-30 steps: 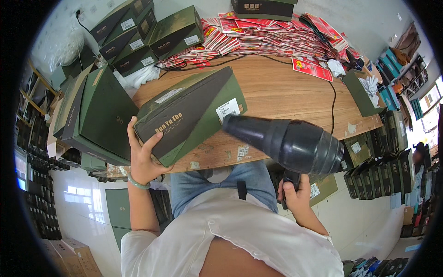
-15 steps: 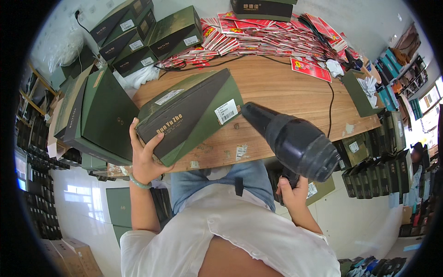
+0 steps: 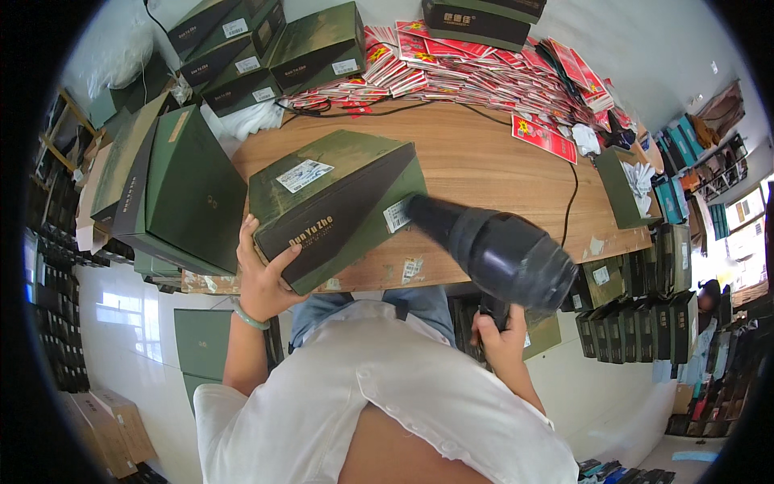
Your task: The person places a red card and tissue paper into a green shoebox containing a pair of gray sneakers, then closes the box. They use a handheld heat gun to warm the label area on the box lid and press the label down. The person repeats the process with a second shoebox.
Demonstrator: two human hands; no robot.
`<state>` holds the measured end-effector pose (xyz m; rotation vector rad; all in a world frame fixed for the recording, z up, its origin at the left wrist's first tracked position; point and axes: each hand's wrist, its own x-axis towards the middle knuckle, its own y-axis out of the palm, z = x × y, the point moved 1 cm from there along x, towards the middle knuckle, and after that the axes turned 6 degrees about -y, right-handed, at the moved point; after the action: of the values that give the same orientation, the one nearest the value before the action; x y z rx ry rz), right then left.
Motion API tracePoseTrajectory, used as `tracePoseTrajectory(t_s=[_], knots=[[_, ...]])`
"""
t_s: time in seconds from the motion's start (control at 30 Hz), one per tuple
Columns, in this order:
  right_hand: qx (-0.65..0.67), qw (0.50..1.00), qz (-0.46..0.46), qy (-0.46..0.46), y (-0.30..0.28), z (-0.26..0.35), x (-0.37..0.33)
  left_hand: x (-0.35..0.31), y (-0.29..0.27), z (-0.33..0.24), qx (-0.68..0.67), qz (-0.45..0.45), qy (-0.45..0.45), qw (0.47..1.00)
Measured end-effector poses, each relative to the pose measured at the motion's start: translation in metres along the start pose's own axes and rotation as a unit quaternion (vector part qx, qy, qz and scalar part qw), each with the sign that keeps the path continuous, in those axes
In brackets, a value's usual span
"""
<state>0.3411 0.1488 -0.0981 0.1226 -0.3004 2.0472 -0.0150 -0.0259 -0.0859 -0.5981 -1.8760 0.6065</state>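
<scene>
My left hand [image 3: 268, 270] grips the near left corner of a green and dark brown shoe box [image 3: 330, 206], which sits tilted on the table's near part. A white label [image 3: 305, 176] shows on its top. Another white barcode label [image 3: 397, 215] is on the long side facing me, at its right end. In my right hand [image 3: 501, 332] is a black hair dryer [image 3: 508, 254], held by its handle. The nozzle points left and lies right at the barcode label, partly covering it; whether it touches cannot be made out.
The wooden table [image 3: 476, 161] carries a long heap of red printed cards [image 3: 476, 81] along the back. Stacked green shoe boxes [image 3: 318, 48] stand back left, and a large green box [image 3: 189, 194] at left. A black cable [image 3: 574, 202] runs down the right side, near an open box [image 3: 617, 194].
The hair dryer has shifted left, its nozzle now over the barcode label. The shoe box has tilted so more of its top shows. My left hand still holds it.
</scene>
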Motion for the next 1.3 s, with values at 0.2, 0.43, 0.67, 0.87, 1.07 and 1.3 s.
tracePoseTrajectory(t_s=[0.2,0.43,0.67,0.87,1.07,1.3], knots=[[-0.051,0.998,0.010,-0.024,-0.007,-0.010,0.006,0.001,0.000,0.002,-0.006,0.012,-0.019,1.000],[0.029,0.999,0.014,0.035,-0.001,0.017,0.018,0.003,0.001,0.009,-0.015,0.021,-0.003,1.000],[0.098,0.994,0.046,0.019,-0.003,0.024,0.029,0.009,0.003,0.013,-0.033,0.011,-0.003,0.999],[0.015,0.999,0.031,-0.010,-0.006,0.021,0.033,0.012,0.006,0.017,-0.044,0.006,-0.016,0.999],[-0.091,0.995,0.035,-0.036,-0.003,0.014,0.036,0.019,0.005,0.017,-0.028,0.011,-0.005,1.000],[-0.040,0.999,0.020,-0.006,-0.011,0.008,0.021,0.023,0.004,0.020,-0.038,-0.004,-0.021,0.999]])
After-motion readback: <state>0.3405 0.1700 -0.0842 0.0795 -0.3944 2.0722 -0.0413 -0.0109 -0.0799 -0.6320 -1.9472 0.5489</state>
